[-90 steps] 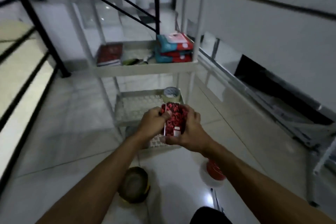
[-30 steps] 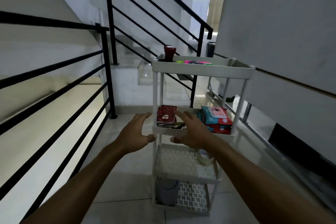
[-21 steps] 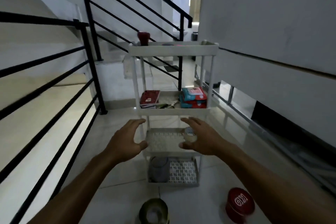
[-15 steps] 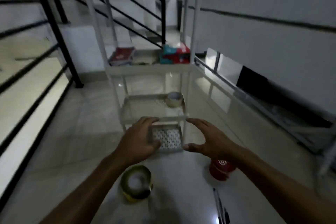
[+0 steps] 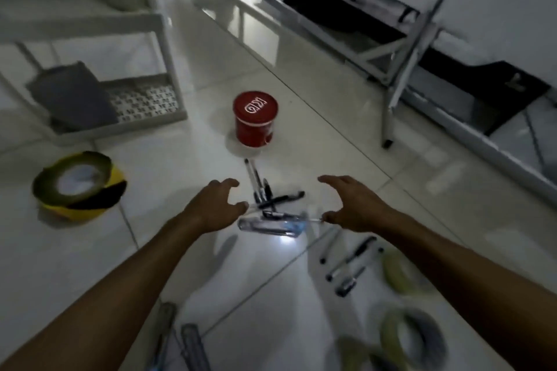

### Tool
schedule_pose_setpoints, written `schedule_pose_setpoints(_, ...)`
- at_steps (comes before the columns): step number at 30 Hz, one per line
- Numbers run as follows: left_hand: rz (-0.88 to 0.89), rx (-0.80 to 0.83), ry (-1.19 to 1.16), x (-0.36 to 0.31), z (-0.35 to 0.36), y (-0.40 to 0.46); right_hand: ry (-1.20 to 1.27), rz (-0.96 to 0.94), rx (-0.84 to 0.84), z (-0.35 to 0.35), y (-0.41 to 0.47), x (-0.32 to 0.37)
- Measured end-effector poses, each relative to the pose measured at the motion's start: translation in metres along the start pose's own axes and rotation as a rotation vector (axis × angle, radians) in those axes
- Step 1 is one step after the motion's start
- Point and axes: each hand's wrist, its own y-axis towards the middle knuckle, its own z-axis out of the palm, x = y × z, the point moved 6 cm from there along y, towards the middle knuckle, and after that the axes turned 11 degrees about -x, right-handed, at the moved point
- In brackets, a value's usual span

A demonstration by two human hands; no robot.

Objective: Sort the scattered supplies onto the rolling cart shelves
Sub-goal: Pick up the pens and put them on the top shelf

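Both hands are hovering low over a white tiled floor (image 5: 187, 166), palms down, holding nothing. The left hand (image 5: 215, 208) is spreading its fingers loosely apart, and the right hand (image 5: 351, 205) is doing the same, thumb reaching inward. Between them a clear plastic case (image 5: 269, 224) is lying on its side, with a small heap of black pens (image 5: 271, 197) just beyond it; the right thumb seems to be nearly touching the case's far end, though blur is making that hard to judge. A red tub (image 5: 255, 119) is standing upright further ahead. To the left a yellow and black tape roll (image 5: 79, 187) is lying flat on the tiles. The cart (image 5: 144, 117) is showing at upper left, a grey pouch (image 5: 72, 96) sitting on its bottom shelf. More pens (image 5: 349, 265) and wire coils (image 5: 413, 337) are lying scattered near the right forearm.
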Motion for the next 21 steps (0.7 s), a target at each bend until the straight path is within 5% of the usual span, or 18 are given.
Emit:
schedule_pose_setpoints(5,-0.115,-0.029,-0.012,-0.009,0.032,0.035,-0.074,-0.006,0.111,0.019,-0.051,-0.058)
schedule_pose_setpoints(9,-0.21,-0.11,-0.023,-0.026,0.053,0.059,-0.257,-0.181,0.118,0.04,-0.071,-0.058)
schedule_pose_setpoints(14,-0.137,-0.207,0.068,-0.044,0.064,0.076,-0.312,-0.268,0.049,0.057,-0.064,-0.049)
schedule_pose_setpoints(21,0.137,-0.066,0.0,-0.05,0.074,0.094,-0.281,-0.389,0.048,0.06,-0.047,-0.053)
